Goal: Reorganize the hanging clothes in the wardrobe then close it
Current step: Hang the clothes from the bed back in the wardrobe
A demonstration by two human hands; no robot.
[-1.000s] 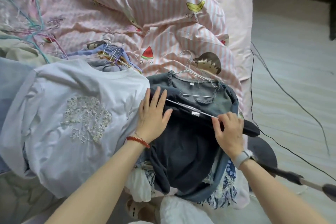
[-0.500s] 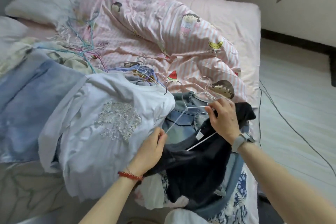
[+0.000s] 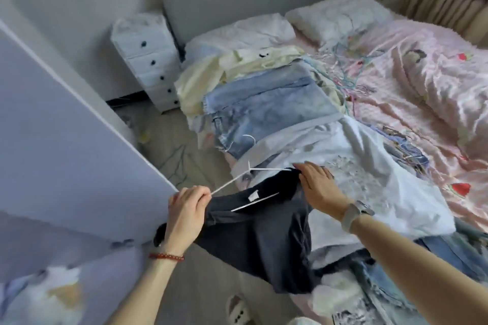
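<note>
Two hands work a dark garment (image 3: 264, 240) hanging off the bed's (image 3: 422, 103) near edge: left hand (image 3: 186, 212) pinches its white hanger (image 3: 237, 179), right hand (image 3: 318, 183) lies flat, fingers spread, on its collar.

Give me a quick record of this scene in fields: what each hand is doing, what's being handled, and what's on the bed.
left hand: grips the hanger and dark garment
right hand: fingers straight, resting on the garment's far shoulder
garment: partly on the hanger, hanging off the bed's edge
bed: clothes pile, jeans and white shirt on top
door: left of the hands
</note>
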